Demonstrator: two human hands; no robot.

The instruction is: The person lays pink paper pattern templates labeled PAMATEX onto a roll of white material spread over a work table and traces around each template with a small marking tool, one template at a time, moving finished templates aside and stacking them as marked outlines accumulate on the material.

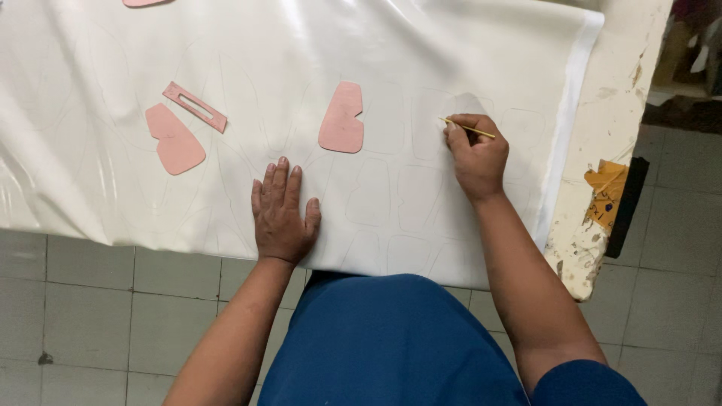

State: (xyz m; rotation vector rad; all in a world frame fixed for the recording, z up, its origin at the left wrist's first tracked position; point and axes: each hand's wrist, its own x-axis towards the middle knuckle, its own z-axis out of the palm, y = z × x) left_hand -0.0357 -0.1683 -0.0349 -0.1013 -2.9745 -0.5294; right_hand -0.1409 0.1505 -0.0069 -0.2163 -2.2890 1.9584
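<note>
A glossy white sheet [391,45] covers the table, with faint traced outlines on it. My left hand [282,214] lies flat on the sheet near the front edge, fingers slightly apart, holding nothing. My right hand [475,154] is closed around a thin yellow pencil [468,128], its tip touching the sheet near a traced outline. A pink template [342,119] lies on the sheet between my hands, a little farther back.
Two more pink templates lie at the left: a rounded one [174,140] and a narrow slotted strip [195,106]. Another pink piece [143,3] shows at the top edge. The worn table edge [602,150] is at right. Grey floor tiles [90,316] lie below.
</note>
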